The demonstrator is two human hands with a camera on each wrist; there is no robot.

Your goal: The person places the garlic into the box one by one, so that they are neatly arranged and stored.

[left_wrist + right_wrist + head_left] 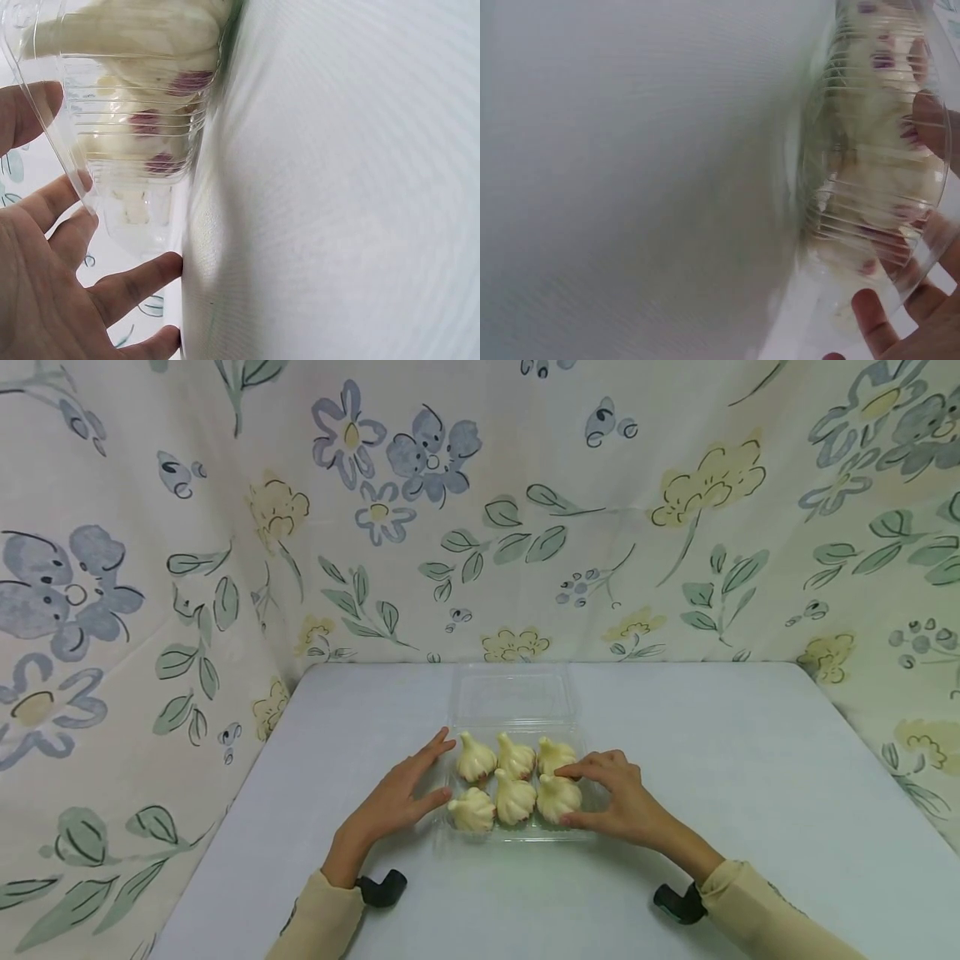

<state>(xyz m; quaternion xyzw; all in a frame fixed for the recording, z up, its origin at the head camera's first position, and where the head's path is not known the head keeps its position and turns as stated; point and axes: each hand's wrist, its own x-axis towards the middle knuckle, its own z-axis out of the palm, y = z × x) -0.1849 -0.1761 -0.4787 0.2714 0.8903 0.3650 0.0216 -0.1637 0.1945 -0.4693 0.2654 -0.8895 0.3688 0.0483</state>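
Observation:
A clear plastic clamshell container [517, 837] lies on the table with its lid [513, 695] folded back. Several pale garlic bulbs with purplish marks sit inside in two rows. Thumb and fingers of my right hand [627, 803] pinch the front right garlic bulb [558, 798], close beside the back right bulb [556, 754]. My left hand [399, 795] has its fingers spread along the container's left side. In the left wrist view its fingertips are at the container rim [56, 154], with two lower fingers reaching to the table. The right wrist view shows fingers [934, 127] reaching over the ribbed wall.
The white table [720, 743] extends on both sides of the container. Behind and beside it hangs a floral curtain [517, 585]. A black wrist device [384, 889] is on the left wrist and another black device [679, 904] on the right.

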